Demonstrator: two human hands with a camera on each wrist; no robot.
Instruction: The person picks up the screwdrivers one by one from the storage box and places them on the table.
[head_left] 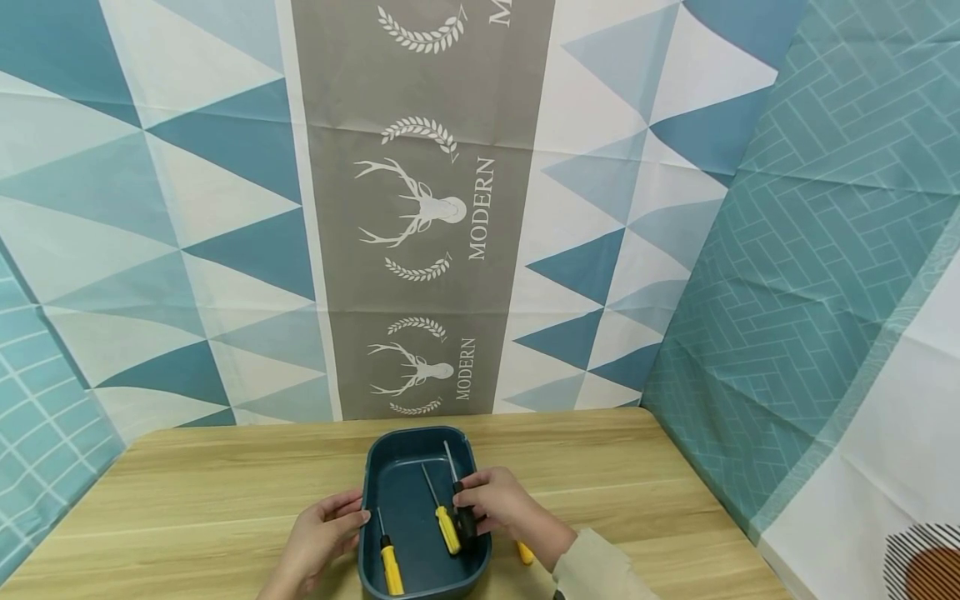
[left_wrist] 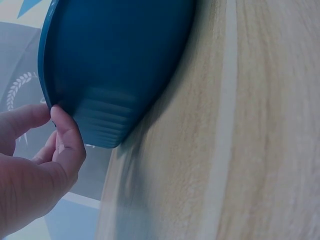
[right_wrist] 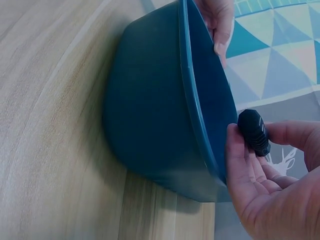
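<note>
A dark blue plastic bin stands on the table. My left hand pinches its left rim, as the left wrist view also shows. In my right hand is a screwdriver with a black handle, gripped by the handle over the bin's right side. Its metal shaft points toward the far end. Inside the bin lie a yellow-handled screwdriver, close beside the black one, and a yellow-and-black screwdriver near the left wall.
To the right of the bin, a yellow object lies on the wooden table, partly hidden by my right wrist. A patterned cloth wall rises behind the table's far edge, and a teal sheet hangs along the right.
</note>
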